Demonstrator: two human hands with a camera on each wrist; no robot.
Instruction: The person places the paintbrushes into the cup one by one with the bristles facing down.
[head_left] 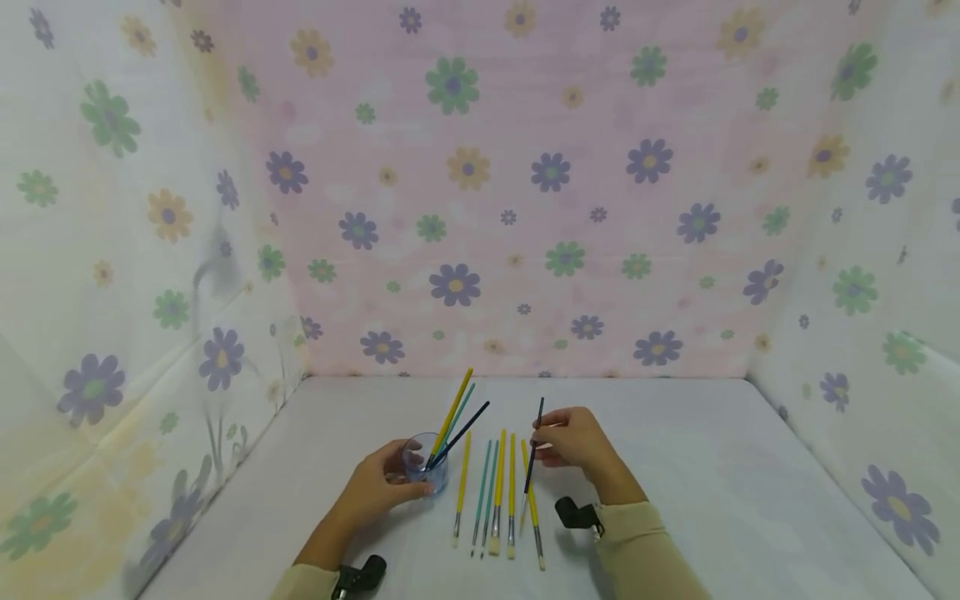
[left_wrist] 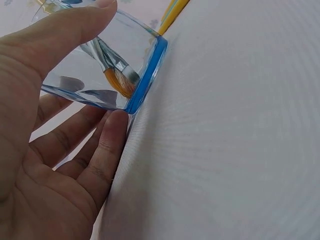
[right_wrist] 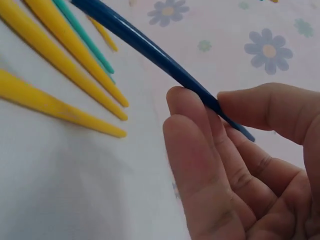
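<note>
My left hand [head_left: 381,483] grips a clear glass [head_left: 424,468] with a blue base, thumb on one side and fingers on the other. Inside lean a yellow paintbrush [head_left: 454,408], a teal paintbrush [head_left: 461,414] and a dark blue one [head_left: 467,427]; bristles [left_wrist: 120,82] show through the glass in the left wrist view. My right hand [head_left: 576,440] pinches another dark blue paintbrush [right_wrist: 150,54] near its handle's tip, bristles pointing down. Beneath it lies a row of several yellow and teal paintbrushes, bristle ends toward me; the rightmost yellow paintbrush [head_left: 535,512] is partly behind the held one.
A white-covered table [head_left: 750,500] carries everything. Flowered cloth [head_left: 510,167] rises at the back and on both sides. Black wrist mounts [head_left: 577,512] are strapped near both sleeves.
</note>
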